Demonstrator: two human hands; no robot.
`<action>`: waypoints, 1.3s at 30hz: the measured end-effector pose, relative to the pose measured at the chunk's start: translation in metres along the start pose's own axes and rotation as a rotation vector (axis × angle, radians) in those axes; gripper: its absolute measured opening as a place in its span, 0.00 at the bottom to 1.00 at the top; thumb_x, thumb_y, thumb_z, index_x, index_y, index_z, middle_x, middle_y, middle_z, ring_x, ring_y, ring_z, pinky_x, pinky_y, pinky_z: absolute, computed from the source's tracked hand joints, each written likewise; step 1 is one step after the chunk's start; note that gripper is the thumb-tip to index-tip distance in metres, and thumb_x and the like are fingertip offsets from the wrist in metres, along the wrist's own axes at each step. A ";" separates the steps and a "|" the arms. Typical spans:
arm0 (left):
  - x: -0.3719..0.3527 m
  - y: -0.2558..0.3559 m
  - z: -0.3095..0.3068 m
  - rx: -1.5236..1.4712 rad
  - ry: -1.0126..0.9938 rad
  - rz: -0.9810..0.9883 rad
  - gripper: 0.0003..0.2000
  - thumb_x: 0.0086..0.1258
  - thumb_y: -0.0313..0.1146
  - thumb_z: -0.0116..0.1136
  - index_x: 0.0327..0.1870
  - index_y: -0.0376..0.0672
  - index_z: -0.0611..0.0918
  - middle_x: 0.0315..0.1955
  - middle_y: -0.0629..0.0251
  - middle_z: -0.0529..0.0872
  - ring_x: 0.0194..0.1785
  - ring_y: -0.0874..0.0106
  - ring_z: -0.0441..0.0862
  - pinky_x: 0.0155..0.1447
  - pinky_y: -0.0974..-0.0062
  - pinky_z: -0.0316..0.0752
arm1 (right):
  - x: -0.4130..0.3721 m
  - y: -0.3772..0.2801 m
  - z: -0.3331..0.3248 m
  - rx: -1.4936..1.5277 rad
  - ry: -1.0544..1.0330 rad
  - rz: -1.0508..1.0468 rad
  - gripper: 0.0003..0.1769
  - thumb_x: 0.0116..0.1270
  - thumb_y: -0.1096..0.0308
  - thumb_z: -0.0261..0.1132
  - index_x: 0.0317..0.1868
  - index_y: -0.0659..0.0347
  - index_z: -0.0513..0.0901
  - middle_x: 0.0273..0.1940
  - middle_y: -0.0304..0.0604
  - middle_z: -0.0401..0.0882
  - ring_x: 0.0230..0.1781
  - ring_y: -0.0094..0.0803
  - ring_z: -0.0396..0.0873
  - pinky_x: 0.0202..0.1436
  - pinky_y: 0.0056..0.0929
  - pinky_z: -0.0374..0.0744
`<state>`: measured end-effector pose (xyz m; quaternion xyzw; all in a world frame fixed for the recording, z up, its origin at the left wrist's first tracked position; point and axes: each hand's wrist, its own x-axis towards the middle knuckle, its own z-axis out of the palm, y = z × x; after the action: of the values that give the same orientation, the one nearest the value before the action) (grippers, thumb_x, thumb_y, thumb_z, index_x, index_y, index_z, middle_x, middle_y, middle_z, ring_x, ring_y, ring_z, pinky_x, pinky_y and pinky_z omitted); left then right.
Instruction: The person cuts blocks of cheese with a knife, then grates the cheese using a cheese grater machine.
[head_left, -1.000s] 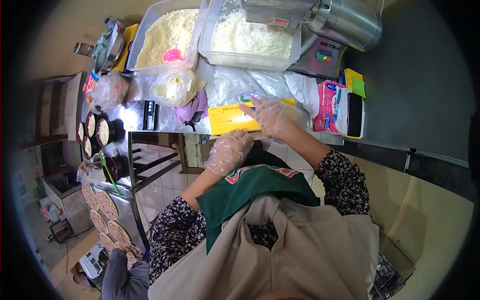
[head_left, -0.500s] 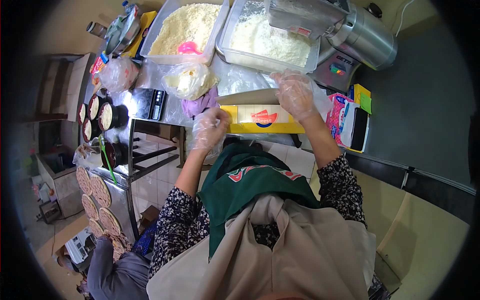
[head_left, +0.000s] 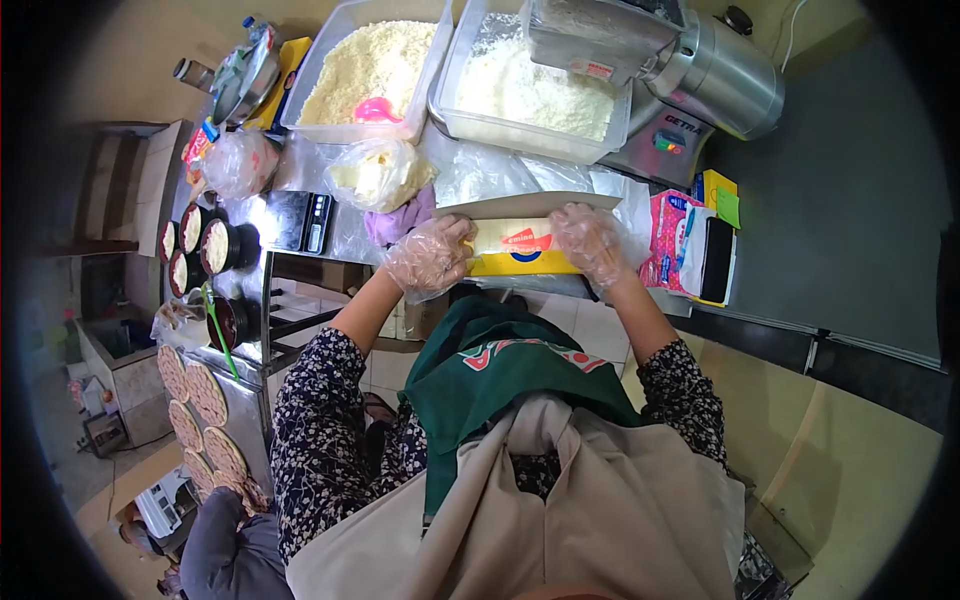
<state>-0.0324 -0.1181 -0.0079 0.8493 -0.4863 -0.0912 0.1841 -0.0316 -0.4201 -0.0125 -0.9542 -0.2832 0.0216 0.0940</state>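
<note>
cheese box (head_left: 525, 250) held, scale (head_left: 300, 221) left, grater (head_left: 700, 70) behind

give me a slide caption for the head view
Gloved left hand and right hand grip a yellow cheese box near a tub of grated cheese.

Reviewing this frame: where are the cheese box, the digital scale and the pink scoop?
cheese box (head_left: 520, 265): head view, yellow front face below the label.
digital scale (head_left: 288, 218): head view, its weighing platform.
pink scoop (head_left: 377, 110): head view, its bowl.
</note>
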 end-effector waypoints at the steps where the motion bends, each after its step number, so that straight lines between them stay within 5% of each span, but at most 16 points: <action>1: -0.001 -0.004 0.002 0.108 -0.019 0.136 0.16 0.58 0.40 0.54 0.43 0.41 0.80 0.48 0.54 0.77 0.52 0.56 0.72 0.59 0.60 0.69 | -0.001 0.003 0.001 -0.026 -0.017 -0.013 0.13 0.63 0.65 0.59 0.46 0.58 0.81 0.43 0.49 0.80 0.50 0.45 0.78 0.53 0.41 0.77; 8: 0.001 0.009 -0.010 0.011 -0.026 -0.114 0.15 0.60 0.40 0.54 0.43 0.42 0.80 0.47 0.56 0.76 0.55 0.58 0.72 0.61 0.61 0.68 | 0.010 0.004 -0.010 -0.062 -0.021 -0.090 0.11 0.63 0.63 0.58 0.41 0.59 0.80 0.41 0.49 0.80 0.49 0.42 0.78 0.51 0.41 0.77; 10: 0.006 0.009 -0.008 0.043 0.033 -0.020 0.19 0.58 0.40 0.53 0.49 0.42 0.78 0.47 0.53 0.76 0.53 0.55 0.73 0.59 0.60 0.69 | 0.015 0.003 -0.026 0.033 -0.339 0.018 0.11 0.62 0.60 0.61 0.41 0.55 0.78 0.42 0.47 0.80 0.45 0.45 0.80 0.44 0.44 0.78; 11: 0.012 0.007 -0.004 -0.001 0.073 0.039 0.19 0.57 0.41 0.53 0.47 0.40 0.79 0.47 0.53 0.76 0.53 0.55 0.73 0.57 0.61 0.70 | 0.017 0.001 -0.033 0.028 -0.340 0.014 0.11 0.62 0.60 0.61 0.41 0.55 0.78 0.42 0.47 0.80 0.45 0.45 0.80 0.44 0.44 0.78; 13: 0.019 0.003 0.001 -0.010 0.032 0.045 0.19 0.57 0.42 0.54 0.45 0.40 0.79 0.46 0.52 0.76 0.53 0.55 0.73 0.56 0.60 0.70 | 0.023 -0.003 -0.043 0.013 -0.484 0.177 0.17 0.58 0.59 0.66 0.46 0.55 0.78 0.45 0.51 0.81 0.46 0.48 0.81 0.46 0.46 0.79; 16: 0.022 -0.001 -0.008 0.027 -0.082 0.009 0.18 0.58 0.44 0.54 0.40 0.38 0.79 0.40 0.51 0.80 0.48 0.56 0.78 0.52 0.59 0.72 | 0.015 -0.020 -0.033 -0.151 -0.316 0.023 0.27 0.53 0.56 0.71 0.52 0.54 0.76 0.46 0.50 0.80 0.47 0.45 0.81 0.49 0.41 0.79; 17: 0.017 0.001 -0.010 0.050 -0.084 -0.122 0.17 0.59 0.44 0.54 0.39 0.39 0.79 0.37 0.52 0.81 0.44 0.55 0.79 0.49 0.58 0.73 | 0.019 -0.039 -0.045 -0.201 -0.416 0.102 0.38 0.47 0.55 0.75 0.60 0.52 0.73 0.49 0.48 0.79 0.50 0.41 0.79 0.52 0.40 0.77; 19: 0.004 0.005 -0.016 -0.019 0.021 -0.331 0.13 0.61 0.39 0.56 0.39 0.39 0.79 0.31 0.52 0.82 0.36 0.52 0.80 0.44 0.56 0.75 | 0.024 -0.052 -0.031 -0.275 -0.361 0.032 0.41 0.48 0.53 0.75 0.64 0.50 0.70 0.50 0.47 0.77 0.52 0.39 0.77 0.53 0.41 0.76; 22: -0.012 0.019 -0.021 -0.118 0.290 -0.638 0.11 0.60 0.35 0.58 0.39 0.39 0.78 0.32 0.51 0.82 0.38 0.51 0.80 0.45 0.55 0.75 | 0.029 -0.060 0.014 -0.297 -0.264 -0.030 0.47 0.49 0.52 0.73 0.70 0.48 0.65 0.52 0.45 0.76 0.55 0.37 0.75 0.55 0.45 0.74; 23: -0.017 0.020 -0.008 -0.082 0.573 -0.678 0.09 0.59 0.36 0.61 0.34 0.40 0.80 0.32 0.49 0.83 0.39 0.50 0.81 0.49 0.56 0.74 | 0.031 -0.064 0.023 -0.242 -0.211 -0.037 0.49 0.48 0.52 0.73 0.72 0.47 0.63 0.53 0.44 0.75 0.56 0.37 0.74 0.55 0.48 0.73; 27: -0.028 0.022 0.006 -0.210 0.659 -1.047 0.17 0.62 0.44 0.59 0.43 0.38 0.81 0.42 0.45 0.83 0.48 0.50 0.80 0.52 0.56 0.74 | 0.048 -0.086 -0.009 -0.262 -0.411 -0.012 0.48 0.52 0.58 0.70 0.74 0.41 0.59 0.54 0.42 0.75 0.55 0.38 0.75 0.58 0.47 0.72; 29: -0.029 0.018 -0.002 -0.545 -0.114 -1.246 0.25 0.68 0.52 0.53 0.54 0.38 0.78 0.52 0.43 0.80 0.56 0.47 0.77 0.57 0.56 0.72 | 0.051 -0.087 -0.014 -0.227 -0.457 -0.011 0.51 0.47 0.56 0.72 0.73 0.44 0.60 0.55 0.44 0.75 0.57 0.40 0.74 0.61 0.48 0.70; 32: -0.055 -0.009 0.096 -0.440 0.095 -0.964 0.30 0.72 0.57 0.46 0.61 0.39 0.75 0.56 0.39 0.77 0.60 0.46 0.74 0.61 0.56 0.69 | 0.045 -0.076 0.002 -0.105 -0.354 -0.030 0.52 0.41 0.55 0.73 0.70 0.51 0.62 0.54 0.48 0.73 0.57 0.46 0.72 0.60 0.51 0.70; 34: -0.041 0.013 0.049 -0.554 0.106 -0.977 0.31 0.72 0.58 0.46 0.62 0.39 0.75 0.56 0.39 0.78 0.60 0.46 0.74 0.63 0.56 0.68 | 0.039 -0.067 0.009 -0.039 -0.288 -0.045 0.53 0.40 0.55 0.74 0.69 0.53 0.62 0.54 0.49 0.73 0.58 0.48 0.71 0.60 0.52 0.70; 37: -0.019 0.046 0.006 -0.805 0.497 -1.074 0.32 0.70 0.59 0.48 0.62 0.39 0.75 0.53 0.43 0.80 0.55 0.49 0.77 0.60 0.58 0.70 | 0.033 -0.063 -0.014 0.039 -0.139 -0.015 0.53 0.38 0.57 0.75 0.68 0.58 0.63 0.54 0.53 0.72 0.58 0.50 0.70 0.60 0.53 0.69; 39: 0.003 0.063 -0.056 -0.971 0.429 -1.042 0.29 0.72 0.57 0.47 0.60 0.39 0.76 0.50 0.45 0.80 0.51 0.50 0.78 0.56 0.58 0.71 | 0.029 -0.062 -0.037 0.140 -0.091 0.066 0.51 0.42 0.64 0.75 0.68 0.62 0.61 0.55 0.58 0.70 0.57 0.54 0.70 0.58 0.53 0.70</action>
<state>-0.0616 -0.1370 0.0691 0.7920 0.1214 -0.2036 0.5626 -0.0366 -0.3594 0.0363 -0.9521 -0.2533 0.0880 0.1468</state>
